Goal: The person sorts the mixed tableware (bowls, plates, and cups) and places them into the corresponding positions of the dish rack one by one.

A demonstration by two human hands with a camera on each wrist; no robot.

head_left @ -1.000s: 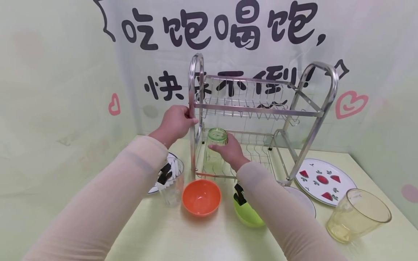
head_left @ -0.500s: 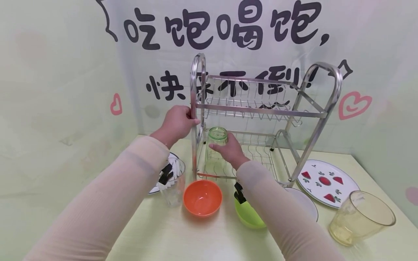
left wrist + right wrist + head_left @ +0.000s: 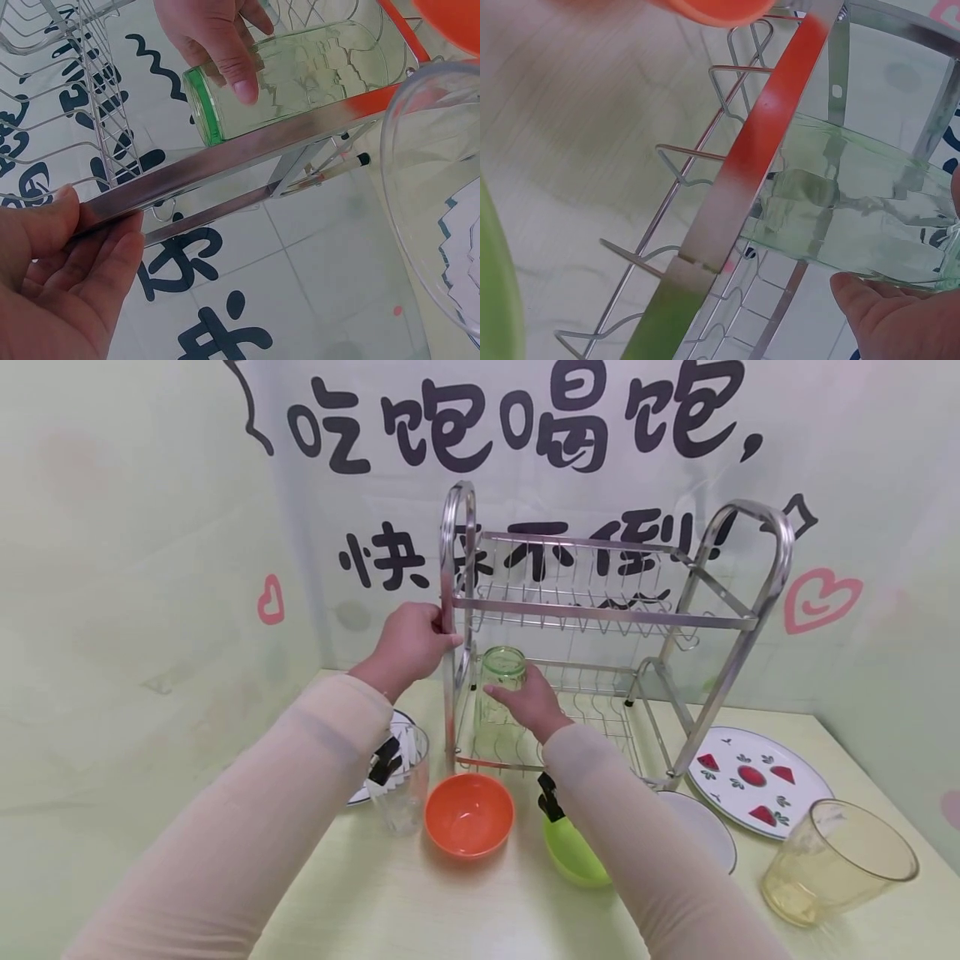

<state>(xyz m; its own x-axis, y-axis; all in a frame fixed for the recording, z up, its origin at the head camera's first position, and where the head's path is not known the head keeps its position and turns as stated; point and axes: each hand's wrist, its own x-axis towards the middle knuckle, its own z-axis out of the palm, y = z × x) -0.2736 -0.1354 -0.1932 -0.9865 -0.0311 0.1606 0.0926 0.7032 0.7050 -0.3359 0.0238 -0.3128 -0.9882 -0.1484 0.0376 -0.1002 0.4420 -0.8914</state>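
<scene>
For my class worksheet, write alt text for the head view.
A person's right-hand grip holds a green glass in a metal dish rack while the left-hand grip clasps its post; orange bowl and green bowl stand in front.

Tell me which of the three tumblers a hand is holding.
The green-tinted tumbler, gripped low in the metal rack by the right hand. The yellow tumbler and the clear tumbler are on the table, with no hand on either.

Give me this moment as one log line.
left hand: grips rack | right hand: holds green glass | glass: at lower tier, left end | orange bowl: before rack
</scene>
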